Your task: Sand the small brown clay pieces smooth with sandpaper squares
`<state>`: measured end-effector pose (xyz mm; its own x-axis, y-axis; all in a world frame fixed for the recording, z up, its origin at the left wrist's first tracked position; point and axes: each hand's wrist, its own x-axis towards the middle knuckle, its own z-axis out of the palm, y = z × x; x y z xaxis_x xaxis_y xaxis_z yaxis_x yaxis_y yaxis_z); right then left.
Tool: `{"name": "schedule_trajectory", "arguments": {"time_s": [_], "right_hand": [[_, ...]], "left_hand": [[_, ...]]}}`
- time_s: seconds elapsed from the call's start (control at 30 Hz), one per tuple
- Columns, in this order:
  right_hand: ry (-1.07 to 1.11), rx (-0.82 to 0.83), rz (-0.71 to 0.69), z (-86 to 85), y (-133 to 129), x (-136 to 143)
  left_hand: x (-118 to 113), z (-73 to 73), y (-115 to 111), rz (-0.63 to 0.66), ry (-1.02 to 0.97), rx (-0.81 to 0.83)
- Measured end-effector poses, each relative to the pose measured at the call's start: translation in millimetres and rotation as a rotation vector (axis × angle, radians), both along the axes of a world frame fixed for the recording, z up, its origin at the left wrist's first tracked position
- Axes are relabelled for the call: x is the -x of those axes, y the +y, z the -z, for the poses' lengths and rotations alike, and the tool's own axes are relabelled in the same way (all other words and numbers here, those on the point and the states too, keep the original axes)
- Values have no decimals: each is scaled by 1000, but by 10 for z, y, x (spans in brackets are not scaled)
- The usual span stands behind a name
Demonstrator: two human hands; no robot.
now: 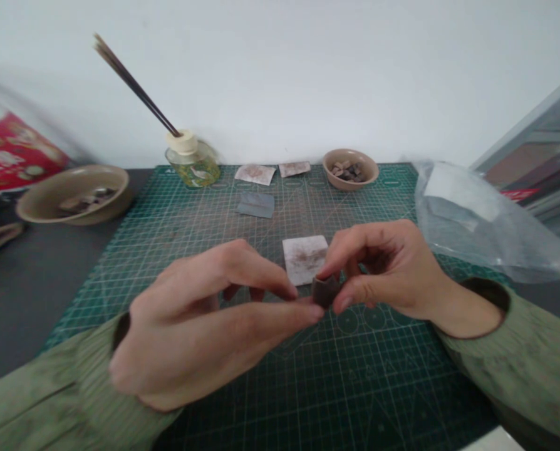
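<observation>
A small dark brown piece with a notched upper edge is held above the cutting mat. My right hand pinches it between thumb and fingers from the right. On the other side, my left hand is closed, its thumb tip against the piece's lower left and its index fingertip just beside it. What the piece is made of I cannot tell. Behind the fingers, a white square sheet with brown smudges lies on the mat, partly covered by my right hand.
The green cutting mat carries a grey sheet, two smudged white sheets, a bowl of small brown pieces and a reed diffuser. A larger bowl stands left, a clear plastic bag right.
</observation>
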<state>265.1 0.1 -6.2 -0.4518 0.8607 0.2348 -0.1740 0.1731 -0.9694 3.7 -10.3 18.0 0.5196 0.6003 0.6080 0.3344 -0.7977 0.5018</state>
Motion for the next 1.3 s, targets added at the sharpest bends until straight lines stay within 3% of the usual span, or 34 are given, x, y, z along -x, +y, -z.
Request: {"name": "schedule_trajectory", "arguments": {"time_s": [0.1,0.3,0.37,0.43,0.53,0.6,0.8,1.13,1.3], "right_hand": [[3,-1,-6,12,-8,-10],[-58,-75,8,-7,-12,-22],[-174,-191,75,-28,10,-35],[-347,-382,190,-39,46,-63],[-613,-647,281,-11,109,-122],[-737,-718,263,26,141,-157],[-821,-716,130,95,168,-185],[-890,-794,124,109,126,-174],[-990,-918,142,107,69,-146]], "left_hand": [[22,-12,-10,-4,5,25],[48,91,2,-1,46,-92],[11,161,49,-78,-38,-97],[-34,238,122,-166,64,9],[-75,351,231,-136,302,67],[-78,420,275,-102,383,79],[-61,509,290,-104,421,92],[-67,492,285,-104,412,95],[-71,497,282,-110,412,102]]}}
